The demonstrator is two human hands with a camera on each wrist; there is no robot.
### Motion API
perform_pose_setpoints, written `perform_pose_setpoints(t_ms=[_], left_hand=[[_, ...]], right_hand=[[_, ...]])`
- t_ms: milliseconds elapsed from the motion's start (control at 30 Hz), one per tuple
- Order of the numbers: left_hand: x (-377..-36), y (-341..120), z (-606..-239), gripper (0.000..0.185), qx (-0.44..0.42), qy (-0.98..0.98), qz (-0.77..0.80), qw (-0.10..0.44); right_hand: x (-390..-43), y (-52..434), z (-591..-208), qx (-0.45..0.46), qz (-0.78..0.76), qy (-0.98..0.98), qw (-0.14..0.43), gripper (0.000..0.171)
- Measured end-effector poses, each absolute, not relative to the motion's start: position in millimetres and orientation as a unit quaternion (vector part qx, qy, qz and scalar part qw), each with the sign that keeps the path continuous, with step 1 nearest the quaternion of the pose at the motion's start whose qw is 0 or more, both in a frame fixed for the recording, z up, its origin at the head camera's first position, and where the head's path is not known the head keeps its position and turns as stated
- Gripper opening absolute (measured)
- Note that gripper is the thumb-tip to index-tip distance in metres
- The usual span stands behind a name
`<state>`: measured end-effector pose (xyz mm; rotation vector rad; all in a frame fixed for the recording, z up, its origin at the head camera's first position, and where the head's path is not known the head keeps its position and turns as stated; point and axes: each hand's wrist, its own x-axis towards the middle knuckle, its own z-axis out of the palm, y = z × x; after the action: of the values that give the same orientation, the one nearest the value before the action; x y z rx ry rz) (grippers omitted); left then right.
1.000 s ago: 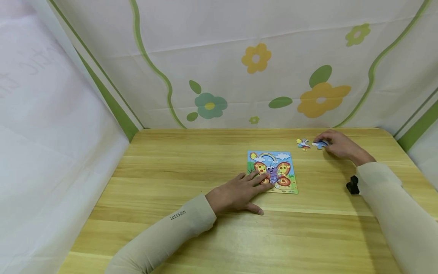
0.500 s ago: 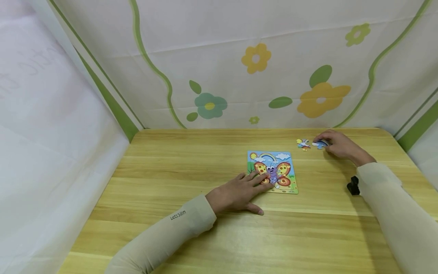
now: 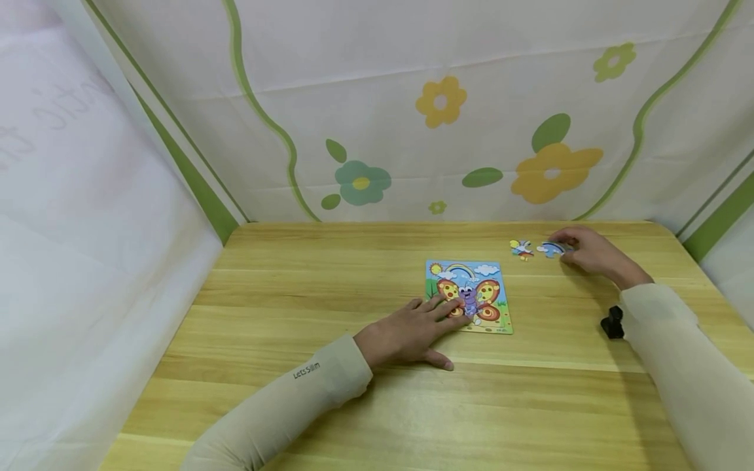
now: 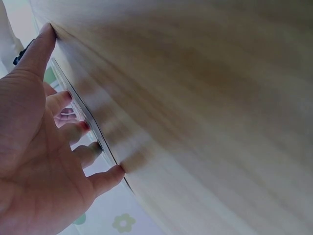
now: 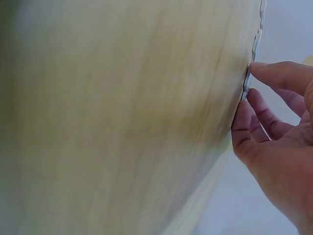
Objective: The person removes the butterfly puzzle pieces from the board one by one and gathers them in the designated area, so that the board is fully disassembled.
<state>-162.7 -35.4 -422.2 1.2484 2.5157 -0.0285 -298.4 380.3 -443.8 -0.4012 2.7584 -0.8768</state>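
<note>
Puzzle board under left hand; right hand pinches blue piece

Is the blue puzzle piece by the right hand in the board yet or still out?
Out. The blue puzzle piece lies on the table, off the puzzle board, touched by the right hand.

Puzzle board flat on the worktop right of centre, left hand lying on its near left corner, two loose puzzle pieces behind and right of the board, right hand touching the rightmost piece, backdrop behind.
</note>
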Motion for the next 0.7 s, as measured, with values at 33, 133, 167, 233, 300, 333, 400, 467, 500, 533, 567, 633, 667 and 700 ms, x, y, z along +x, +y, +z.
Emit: perform_pose_setpoints(t_ms=[33, 133, 167, 233, 300, 333, 400, 467, 500, 533, 567, 633, 667, 700], left_hand=[[-162.6, -35.4, -422.2, 0.086, 0.438, 0.883, -0.009, 0.166], [-162.1, -35.5, -422.0, 0.086, 0.438, 0.883, -0.008, 0.165], [-162.0, -35.6, -421.9, 0.086, 0.439, 0.883, -0.007, 0.165], [-161.8, -35.9, -422.0, 0.086, 0.439, 0.883, -0.007, 0.164], [-161.8, -36.1, -422.1, 0.086, 0.440, 0.883, -0.006, 0.164], [-161.9, -36.1, -422.5, 0.086, 0.440, 0.883, -0.006, 0.163], [-162.1, -36.1, -422.7, 0.086, 0.440, 0.883, -0.007, 0.163], [-162.2, -36.1, -423.1, 0.086, 0.440, 0.883, -0.007, 0.162], [-162.2, -36.1, -423.3, 0.086, 0.440, 0.883, -0.007, 0.162], [-162.3, -36.1, -423.3, 0.086, 0.441, 0.883, -0.007, 0.162], [-162.4, -36.0, -423.4, 0.086, 0.441, 0.883, -0.007, 0.161], [-162.4, -36.1, -423.7, 0.086, 0.441, 0.883, -0.006, 0.160], [-162.4, -36.1, -423.9, 0.086, 0.442, 0.883, -0.006, 0.159], [-162.4, -36.2, -424.0, 0.086, 0.442, 0.883, -0.005, 0.159]], right_hand=[[-298.2, 380.8, -444.1, -0.135, -0.298, 0.939, 0.109, 0.045], [-297.0, 381.3, -444.2, -0.131, -0.297, 0.940, 0.107, 0.043], [-296.7, 381.2, -444.0, -0.130, -0.296, 0.940, 0.106, 0.043], [-296.0, 381.1, -443.4, -0.129, -0.293, 0.942, 0.105, 0.042], [-295.5, 381.1, -442.6, -0.128, -0.289, 0.943, 0.104, 0.041], [-295.5, 381.0, -442.4, -0.128, -0.289, 0.943, 0.104, 0.041], [-295.7, 380.9, -442.1, -0.126, -0.287, 0.944, 0.107, 0.041], [-295.9, 380.6, -441.9, -0.124, -0.286, 0.944, 0.109, 0.041], [-296.1, 380.5, -441.9, -0.124, -0.285, 0.944, 0.110, 0.041], [-296.3, 380.5, -441.8, -0.123, -0.285, 0.944, 0.111, 0.041], [-296.5, 380.6, -441.7, -0.123, -0.285, 0.944, 0.112, 0.041], [-296.8, 380.9, -441.5, -0.124, -0.285, 0.944, 0.112, 0.041], [-296.8, 380.9, -441.2, -0.125, -0.285, 0.944, 0.112, 0.041], [-297.3, 381.3, -441.5, -0.126, -0.285, 0.944, 0.111, 0.041]])
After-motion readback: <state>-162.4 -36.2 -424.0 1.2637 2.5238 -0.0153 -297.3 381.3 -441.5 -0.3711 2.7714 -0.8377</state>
